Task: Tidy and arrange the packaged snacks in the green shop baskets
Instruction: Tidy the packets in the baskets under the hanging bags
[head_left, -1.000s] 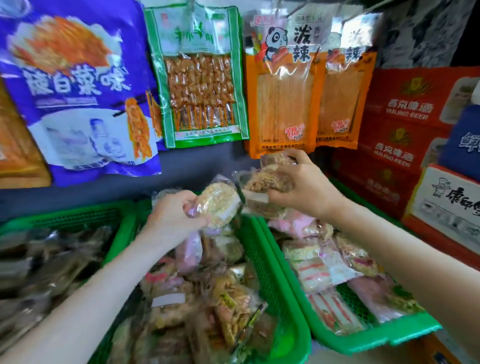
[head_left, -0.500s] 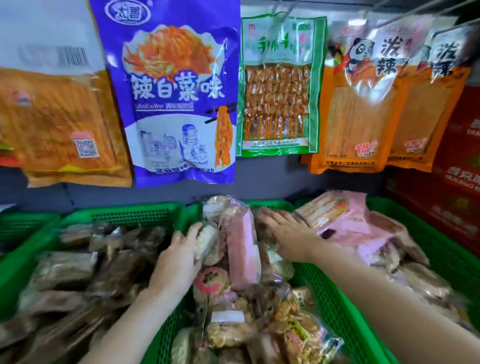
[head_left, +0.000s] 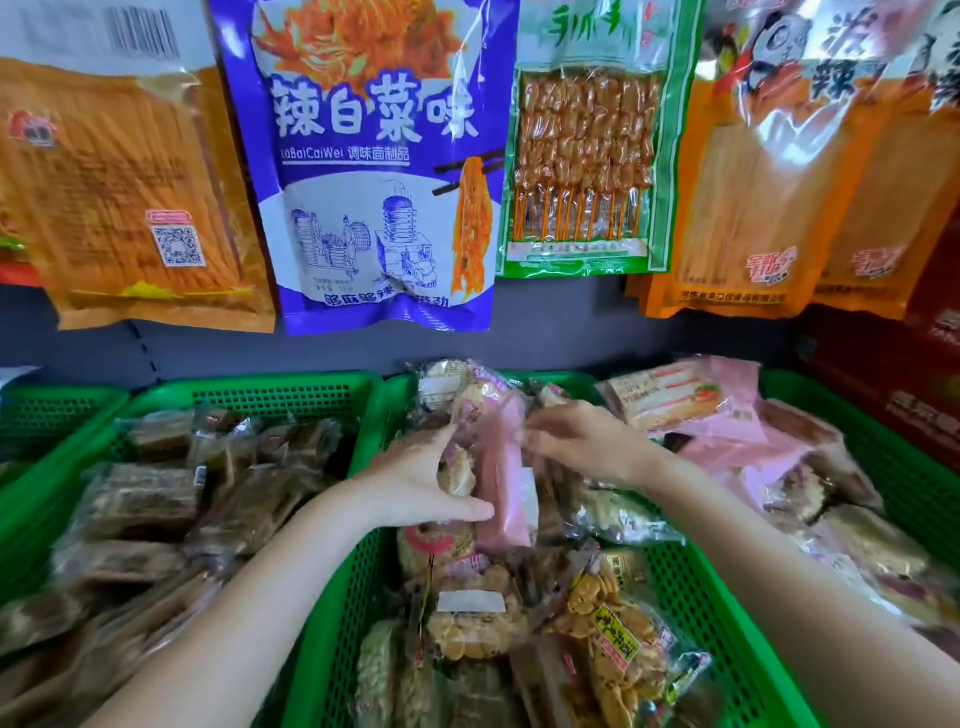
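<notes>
Three green baskets stand side by side. The middle basket (head_left: 675, 577) holds several clear packets of biscuits and cakes. My left hand (head_left: 410, 483) grips an upright pink packet (head_left: 501, 499) near the basket's far end, thumb across its lower part and fingers behind. My right hand (head_left: 576, 441) is blurred; its fingers touch the top of the same packet and the packets next to it. The left basket (head_left: 270, 397) is filled with brown wrapped cakes (head_left: 145, 499). The right basket (head_left: 841, 415) holds pink and clear sandwich packets (head_left: 680, 400).
Large snack bags hang on the grey wall above the baskets: an orange one (head_left: 119, 192), a purple one (head_left: 374, 166), a green skewer pack (head_left: 587, 150) and orange panda bags (head_left: 779, 171). Red cartons (head_left: 904, 364) stand at the far right. Another green basket (head_left: 47, 415) sits at the far left.
Both hands came down from holding packets in the air into the middle basket. The left hand has closed round the pink packet, and the right hand has slid onto its top. The view has moved closer.
</notes>
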